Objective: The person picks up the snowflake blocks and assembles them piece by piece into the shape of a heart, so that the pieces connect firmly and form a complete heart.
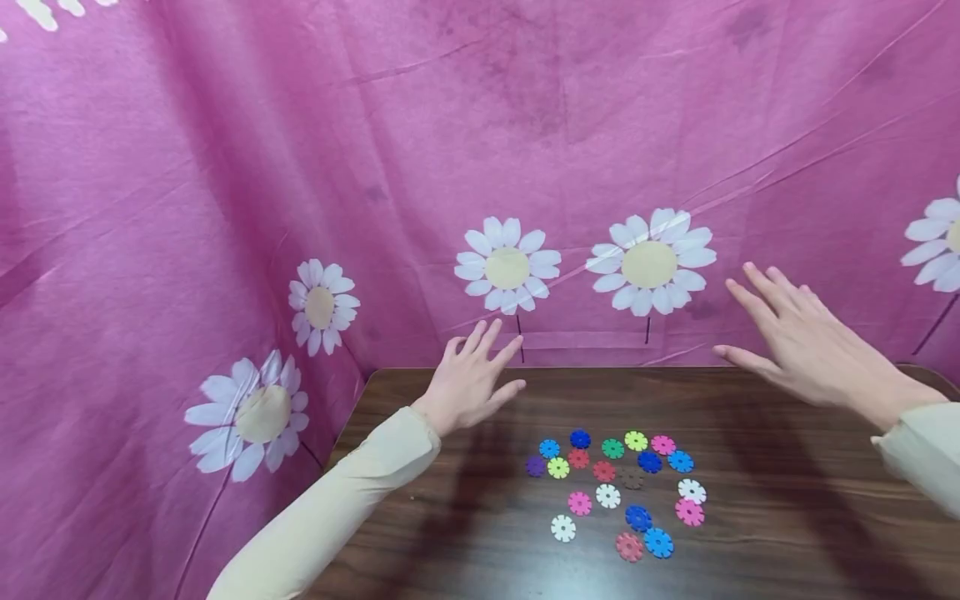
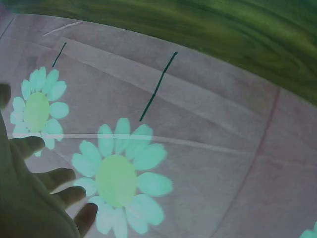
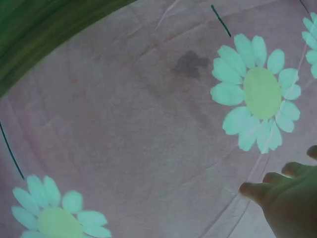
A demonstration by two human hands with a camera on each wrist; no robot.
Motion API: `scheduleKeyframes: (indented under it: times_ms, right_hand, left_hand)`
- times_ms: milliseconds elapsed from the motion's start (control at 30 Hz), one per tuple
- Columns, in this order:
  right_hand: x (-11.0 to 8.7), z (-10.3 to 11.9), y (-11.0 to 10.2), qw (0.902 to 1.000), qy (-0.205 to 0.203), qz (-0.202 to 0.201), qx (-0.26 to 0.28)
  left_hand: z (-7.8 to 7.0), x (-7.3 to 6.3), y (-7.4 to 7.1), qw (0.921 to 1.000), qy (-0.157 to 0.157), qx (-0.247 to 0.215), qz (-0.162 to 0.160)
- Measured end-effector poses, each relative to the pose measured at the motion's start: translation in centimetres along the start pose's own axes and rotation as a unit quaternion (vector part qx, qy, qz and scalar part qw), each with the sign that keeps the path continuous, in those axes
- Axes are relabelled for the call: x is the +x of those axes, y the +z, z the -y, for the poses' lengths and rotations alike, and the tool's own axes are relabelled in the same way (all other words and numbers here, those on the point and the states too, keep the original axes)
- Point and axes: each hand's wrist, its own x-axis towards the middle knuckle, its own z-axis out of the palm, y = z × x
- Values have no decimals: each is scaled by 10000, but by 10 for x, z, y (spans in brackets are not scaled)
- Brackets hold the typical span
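Observation:
My left hand (image 1: 468, 379) is held out over the far part of the table with fingers spread and nothing in them. To the right, my right hand (image 1: 806, 350) is raised higher, its fingers extended and thumb apart, also holding nothing. Between and nearer than the hands lie several flat, notched plastic discs on the table, among them a green disc (image 1: 612, 448), a white disc (image 1: 563, 528), a purple disc (image 1: 535, 466) and a light blue disc (image 1: 659, 542). Both wrist views show spread fingers in front of the flowered cloth, with no disc in sight.
The dark wood-grain table (image 1: 757, 533) ends at a far edge right against a pink cloth (image 1: 405, 167) printed with white daisies. That cloth also hangs along the left side. A few discs overlap or sit close together, like the pink disc (image 1: 690, 512) beside a white one.

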Motion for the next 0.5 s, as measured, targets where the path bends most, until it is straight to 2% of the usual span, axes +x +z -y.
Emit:
scheduleKeyframes:
  times_ms: [167,233,300,367,500]
  right_hand:
    - [-9,-4,5,9985,-82,-511,158]
    - [-12,-2,6,9970,172,-630,423]
    - [-15,-1,8,9931,551,-693,773]
    - [-20,0,9,9843,1036,-647,1273]
    - [-32,-2,17,9590,1779,-433,2163]
  left_hand:
    - [5,-7,14,9987,-180,-428,-226]
    - [8,-9,19,9955,-278,-858,-307]
    - [9,-11,23,9872,-351,-1511,-363]
    - [10,-12,29,9710,-407,-2333,-315]
    - [10,-11,44,9202,-534,-3876,101]
